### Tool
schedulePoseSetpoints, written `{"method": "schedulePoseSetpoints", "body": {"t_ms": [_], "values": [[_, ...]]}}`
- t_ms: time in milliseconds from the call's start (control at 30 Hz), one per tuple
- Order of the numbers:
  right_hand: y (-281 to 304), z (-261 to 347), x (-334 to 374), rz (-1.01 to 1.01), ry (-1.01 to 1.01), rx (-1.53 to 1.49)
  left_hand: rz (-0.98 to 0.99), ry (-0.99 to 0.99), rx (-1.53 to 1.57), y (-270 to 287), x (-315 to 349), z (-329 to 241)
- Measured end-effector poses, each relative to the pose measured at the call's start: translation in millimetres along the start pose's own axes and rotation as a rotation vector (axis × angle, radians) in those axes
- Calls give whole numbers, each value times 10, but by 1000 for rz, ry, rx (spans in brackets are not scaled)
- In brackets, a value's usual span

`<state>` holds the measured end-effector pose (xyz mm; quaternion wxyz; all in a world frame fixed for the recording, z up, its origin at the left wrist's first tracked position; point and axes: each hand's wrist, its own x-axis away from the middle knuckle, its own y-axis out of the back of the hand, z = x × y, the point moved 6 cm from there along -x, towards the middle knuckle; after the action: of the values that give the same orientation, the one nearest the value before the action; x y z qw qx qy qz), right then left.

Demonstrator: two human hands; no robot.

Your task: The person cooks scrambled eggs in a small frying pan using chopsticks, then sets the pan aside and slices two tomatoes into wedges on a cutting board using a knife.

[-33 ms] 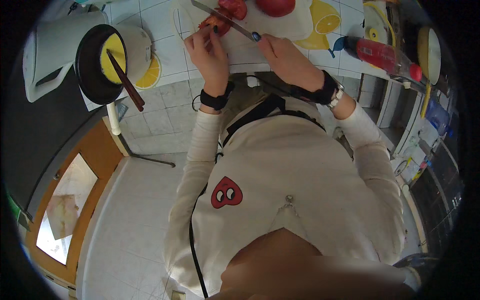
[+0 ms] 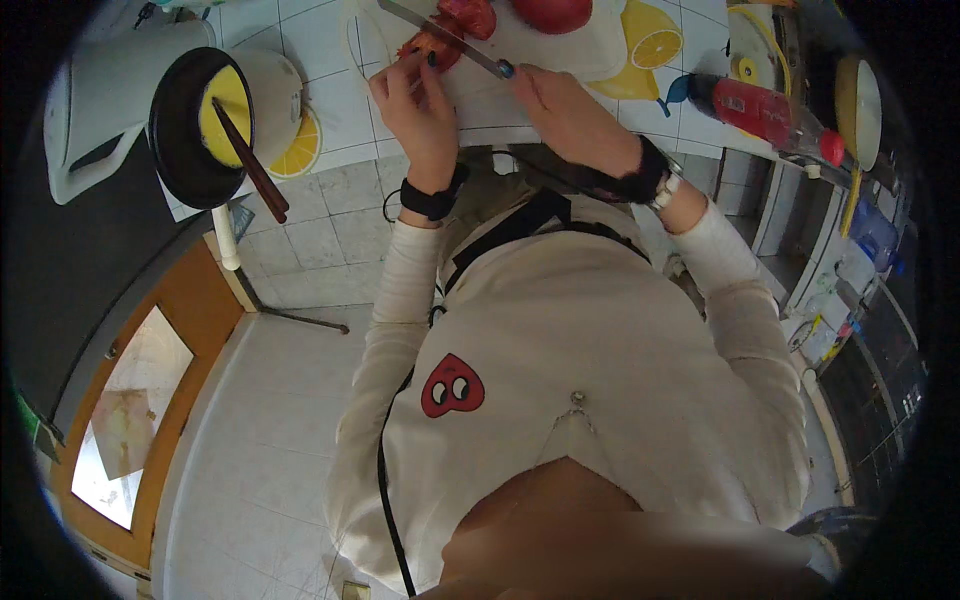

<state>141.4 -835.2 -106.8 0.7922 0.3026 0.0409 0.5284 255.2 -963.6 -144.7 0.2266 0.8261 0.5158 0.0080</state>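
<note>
My left hand (image 2: 415, 95) presses down on a red tomato piece (image 2: 430, 48) at the near left of a white cutting board (image 2: 585, 55) on the tiled counter. My right hand (image 2: 565, 105) grips the blue-tipped handle end of a knife (image 2: 445, 38). Its blade angles up and to the left across the tomato piece. Two more red tomatoes, one (image 2: 472, 15) and a second (image 2: 552, 12), lie on the board beyond the knife. Both wrists wear dark bands.
A black pan (image 2: 180, 140) with yellow contents and a wooden spatula (image 2: 250, 160) sits left, beside a white kettle (image 2: 95, 95). A red bottle (image 2: 760, 108) lies right of the board on a lemon-print mat (image 2: 650, 45). Shelves of small items stand far right.
</note>
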Motion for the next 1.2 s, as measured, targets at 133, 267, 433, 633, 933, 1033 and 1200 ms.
{"method": "schedulePoseSetpoints", "body": {"t_ms": [133, 267, 433, 633, 933, 1033, 1200], "values": [[-53, 73, -66, 3, 215, 214, -13, -108, -57, 57, -26, 14], [-193, 36, -136, 32, 304, 346, -12, -109, -76, 104, -20, 51], [-229, -37, -188, 12, 291, 424, -3, -138, -60, 186, -76, 110], [-2, -343, 84, 50, -217, 106, 80, -39, 69, 243, -144, 249], [106, -20, 71, -15, -68, -67, 70, -123, 43, 245, -150, 81], [59, 134, 239, -36, 103, -58, 78, -78, 79, 225, -136, 90], [-51, 102, 195, -30, 19, -15, 45, -120, 97, 222, -131, 99]]}}
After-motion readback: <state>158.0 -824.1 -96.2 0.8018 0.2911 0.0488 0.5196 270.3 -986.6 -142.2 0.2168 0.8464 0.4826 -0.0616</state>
